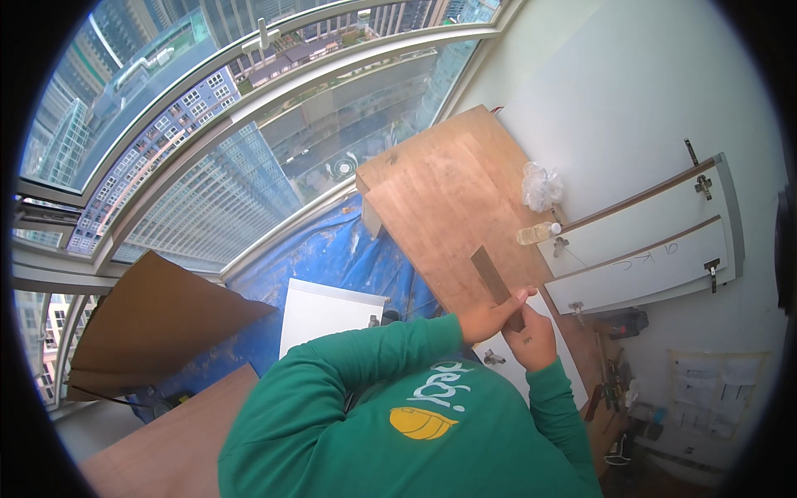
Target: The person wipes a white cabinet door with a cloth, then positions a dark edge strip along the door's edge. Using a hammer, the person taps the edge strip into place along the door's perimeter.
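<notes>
Brown and flat, a strip (491, 278) juts from the person's hands out over the wooden table (457, 183). The right hand (535, 342) curls around its near end; the left hand (488, 320) lies across it, fingers hidden, so its grip cannot be told. The step seems to be handling the strip; moving it calls for steady support. Arms partly cover a white panel (566, 353) beneath.

Bright daylight from windows (315, 137), bowed edges
</notes>
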A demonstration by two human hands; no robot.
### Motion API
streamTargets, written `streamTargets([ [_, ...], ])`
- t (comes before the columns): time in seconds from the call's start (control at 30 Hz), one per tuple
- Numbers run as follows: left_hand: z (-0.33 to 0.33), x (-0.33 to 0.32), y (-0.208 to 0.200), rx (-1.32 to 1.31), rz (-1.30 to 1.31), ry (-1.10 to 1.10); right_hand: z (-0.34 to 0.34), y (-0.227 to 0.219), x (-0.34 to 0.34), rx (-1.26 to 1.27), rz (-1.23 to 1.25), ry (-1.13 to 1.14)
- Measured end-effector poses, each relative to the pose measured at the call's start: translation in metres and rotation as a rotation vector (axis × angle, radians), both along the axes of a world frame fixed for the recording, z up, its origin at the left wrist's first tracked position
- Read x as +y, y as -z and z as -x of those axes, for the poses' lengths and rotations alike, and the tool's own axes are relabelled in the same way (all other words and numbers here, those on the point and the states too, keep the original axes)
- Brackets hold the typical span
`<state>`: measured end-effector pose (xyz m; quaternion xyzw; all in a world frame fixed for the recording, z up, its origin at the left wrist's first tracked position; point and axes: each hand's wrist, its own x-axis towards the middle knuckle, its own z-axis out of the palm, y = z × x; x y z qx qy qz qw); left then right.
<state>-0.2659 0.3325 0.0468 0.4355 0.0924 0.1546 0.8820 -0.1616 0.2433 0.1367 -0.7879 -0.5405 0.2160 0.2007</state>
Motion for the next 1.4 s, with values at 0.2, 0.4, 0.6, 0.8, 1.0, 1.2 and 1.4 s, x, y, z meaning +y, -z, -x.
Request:
streamTargets([
  [0.2, 0.009, 0.028, -0.024, -0.091, 0.463, -0.280, -0.009, 0.023, -0.035, 0.022, 0.033, 0.160],
  [0.4, 0.034, 0.078, -0.023, -0.077, 0.582, -0.539, -0.040, 0.088, -0.128, -0.002, 0.127, 0.318],
  [0.6, 0.055, 0.117, -0.025, -0.230, 0.555, -0.485, -0.045, 0.145, -0.299, 0.298, 0.380, 0.593],
  [0.8, 0.039, 0.107, -0.032, -0.414, 0.582, -0.239, -0.004, 0.157, -0.358, 0.481, 0.512, 0.902],
  [1.0, 0.007, 0.092, -0.027, -0.415, 0.565, -0.055, 0.025, 0.153, -0.373, 0.576, 0.370, 1.123],
  [1.2, -0.050, 0.050, -0.039, -0.310, 0.475, 0.101, 0.033, 0.137, -0.389, 0.668, 0.041, 1.338],
  [1.4, -0.087, -0.045, -0.073, -0.158, 0.037, 0.006, -0.020, 0.082, -0.316, 0.515, -0.014, 0.912],
])
